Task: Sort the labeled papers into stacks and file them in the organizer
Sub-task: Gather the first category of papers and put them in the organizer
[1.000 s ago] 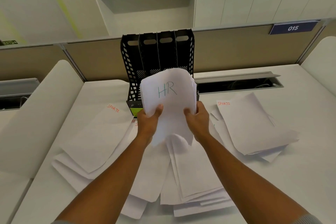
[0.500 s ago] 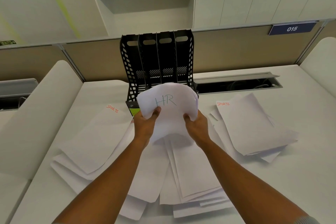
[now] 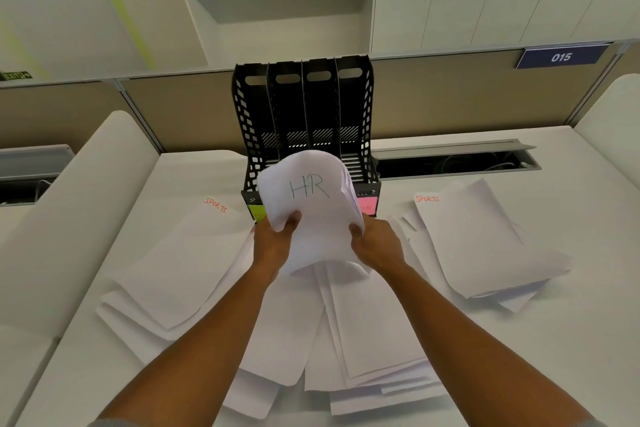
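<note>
Head view. We find both hands closed on one bundle of sheets, the HR stack, whose top sheet bears "HR" in teal. The left hand pinches its lower left edge, thumb on the face; the right hand grips the lower right edge likewise. The bundle is bowed, its top curling forward, and it is held clear of the worktop, directly in front of the organizer, covering the fronts of the middle compartments.

The organizer is a black four-slot upright file; all four slots appear empty as far as we can see. A green tag shows at the front of the leftmost slot and a pink tag at the rightmost; their wording is not legible, and the two middle tags are hidden by the bundle.

Loose sheets remain fanned on the worktop: a left pile and a right pile, each headed "SPORTS" in orange, and a centre pile with no heading visible.

We judge the step in hand to be filing the HR bundle. The next move calls for squaring the bowed sheets, confirming the matching tag, and feeding the edge into that slot without snagging a divider.
</note>
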{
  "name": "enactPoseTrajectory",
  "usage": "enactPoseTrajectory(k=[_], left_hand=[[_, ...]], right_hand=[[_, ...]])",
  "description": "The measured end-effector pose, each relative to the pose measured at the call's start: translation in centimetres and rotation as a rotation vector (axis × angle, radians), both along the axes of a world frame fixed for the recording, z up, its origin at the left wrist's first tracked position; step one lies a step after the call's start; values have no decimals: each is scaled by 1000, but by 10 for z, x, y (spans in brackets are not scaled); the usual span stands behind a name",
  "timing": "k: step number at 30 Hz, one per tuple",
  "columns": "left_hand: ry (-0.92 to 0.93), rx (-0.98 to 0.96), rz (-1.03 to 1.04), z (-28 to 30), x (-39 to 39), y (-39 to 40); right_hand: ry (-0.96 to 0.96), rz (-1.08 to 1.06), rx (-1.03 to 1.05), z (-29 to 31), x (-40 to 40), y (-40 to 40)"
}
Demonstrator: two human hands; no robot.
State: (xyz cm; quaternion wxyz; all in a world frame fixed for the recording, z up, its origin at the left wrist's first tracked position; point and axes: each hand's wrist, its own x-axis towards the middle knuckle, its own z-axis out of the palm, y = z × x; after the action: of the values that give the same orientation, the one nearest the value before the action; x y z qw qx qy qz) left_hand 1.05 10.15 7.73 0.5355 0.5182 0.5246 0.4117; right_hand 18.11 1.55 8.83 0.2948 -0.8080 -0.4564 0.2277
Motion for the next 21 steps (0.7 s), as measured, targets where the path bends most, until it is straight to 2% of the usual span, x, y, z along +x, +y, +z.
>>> enactPoseTrajectory(k=[4,6,8,12,15,21], left_hand=[[8,33,26,7,-7,16],[28,73,22,14,-11,27],[18,107,39,21,-15,41],[-27,69,212,23,-28,63],[63,15,235,8,-42,67],[355,-94,123,-43,-70,63]], right_hand=[[-198,88,-29,32,6,17],[-221,121,-18,51,6,24],[-147,124,19,67,3,32],[40,75,138,90,-9,48],[115,51,205,102,-21,60],[117,50,270,120,-46,96]])
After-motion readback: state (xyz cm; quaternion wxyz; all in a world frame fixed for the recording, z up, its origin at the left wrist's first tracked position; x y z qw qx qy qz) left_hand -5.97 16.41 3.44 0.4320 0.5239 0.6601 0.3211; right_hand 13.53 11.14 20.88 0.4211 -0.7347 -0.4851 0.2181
